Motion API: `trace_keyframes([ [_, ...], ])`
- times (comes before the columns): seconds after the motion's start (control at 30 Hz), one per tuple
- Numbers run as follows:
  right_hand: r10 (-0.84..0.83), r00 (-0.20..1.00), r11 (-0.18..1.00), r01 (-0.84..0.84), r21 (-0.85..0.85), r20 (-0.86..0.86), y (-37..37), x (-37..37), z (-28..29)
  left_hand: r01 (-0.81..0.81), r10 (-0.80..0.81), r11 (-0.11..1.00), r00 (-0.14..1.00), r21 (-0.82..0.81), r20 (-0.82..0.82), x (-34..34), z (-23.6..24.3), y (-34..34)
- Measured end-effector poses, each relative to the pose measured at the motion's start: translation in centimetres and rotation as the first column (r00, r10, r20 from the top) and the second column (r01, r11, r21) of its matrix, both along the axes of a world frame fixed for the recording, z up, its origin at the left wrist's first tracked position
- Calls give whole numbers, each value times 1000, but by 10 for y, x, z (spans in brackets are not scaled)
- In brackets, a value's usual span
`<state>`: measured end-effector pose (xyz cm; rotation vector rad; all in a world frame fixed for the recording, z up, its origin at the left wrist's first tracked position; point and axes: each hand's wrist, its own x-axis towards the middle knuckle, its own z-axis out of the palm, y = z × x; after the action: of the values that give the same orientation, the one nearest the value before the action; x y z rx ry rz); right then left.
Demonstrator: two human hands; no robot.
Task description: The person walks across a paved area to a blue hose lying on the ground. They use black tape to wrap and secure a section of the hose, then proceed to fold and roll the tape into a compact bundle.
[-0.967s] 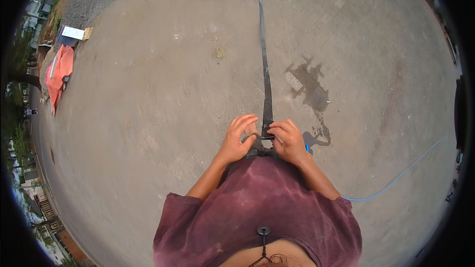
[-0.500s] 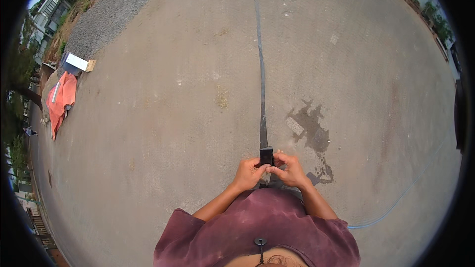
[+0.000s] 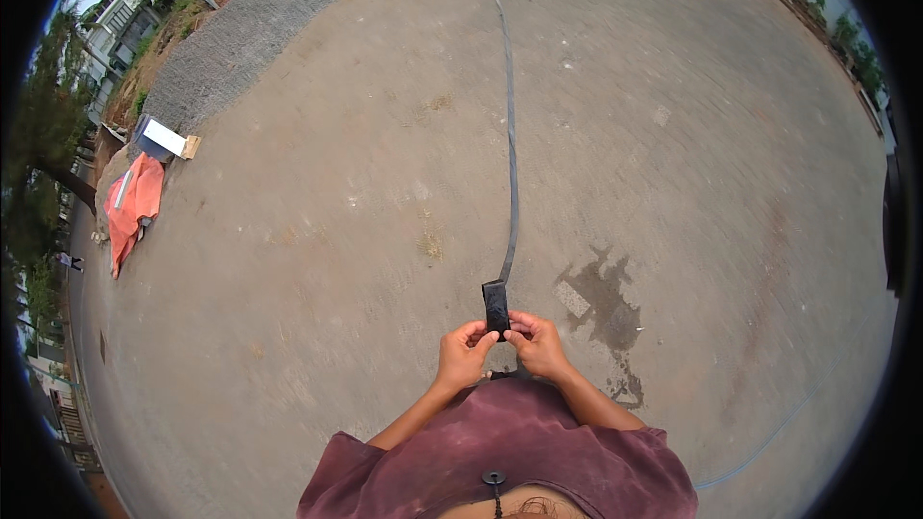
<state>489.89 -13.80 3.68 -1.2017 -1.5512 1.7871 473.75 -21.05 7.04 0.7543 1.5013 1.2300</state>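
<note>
Both my hands, close in front of my body, pinch a flat, shiny black rectangular piece (image 3: pixel 495 306) by its lower part. My left hand (image 3: pixel 463 356) grips its left side, and my right hand (image 3: pixel 540 344) its right side, the thumbs nearly meeting at the lower end. The upper part stands out beyond my fingers, slightly tilted to the left. Just behind its top begins a long flat dark hose-like strip (image 3: pixel 511 154), running away over the ground to the far edge. Whether strip and piece are joined, I cannot tell.
A wet patch (image 3: pixel 606 298) with a pale paving block (image 3: pixel 572 300) in it lies to the right of my hands. A thin blue line (image 3: pixel 769 442) curves over the ground at lower right. Far left are an orange cloth (image 3: pixel 137 200), a white-topped box (image 3: pixel 163 137) and a gravel heap (image 3: pixel 231 48).
My hands and the black piece have moved a little left and nearer to my body. The piece now leans left, and more of it shows above my fingers. The whole view has shifted slightly.
</note>
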Motion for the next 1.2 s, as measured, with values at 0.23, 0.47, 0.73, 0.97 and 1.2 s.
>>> trace_keyframes([
  [0.23,97,994,840,-107,533,46,75,17,78,-67,81,995,977,-76,197,4,4,75],
  [0.47,47,992,689,-116,716,115,124,24,53,-50,95,983,961,-176,258,5,25,127],
  [0.73,67,994,683,-109,722,87,190,1,75,263,-92,915,876,307,-474,-26,36,180],
  [0.97,19,1000,888,-20,460,6,256,-42,88,286,-175,900,928,329,-329,-54,26,253],
  [1.2,-67,973,980,106,171,-222,313,-112,89,64,-71,978,997,200,27,-106,38,315],
])
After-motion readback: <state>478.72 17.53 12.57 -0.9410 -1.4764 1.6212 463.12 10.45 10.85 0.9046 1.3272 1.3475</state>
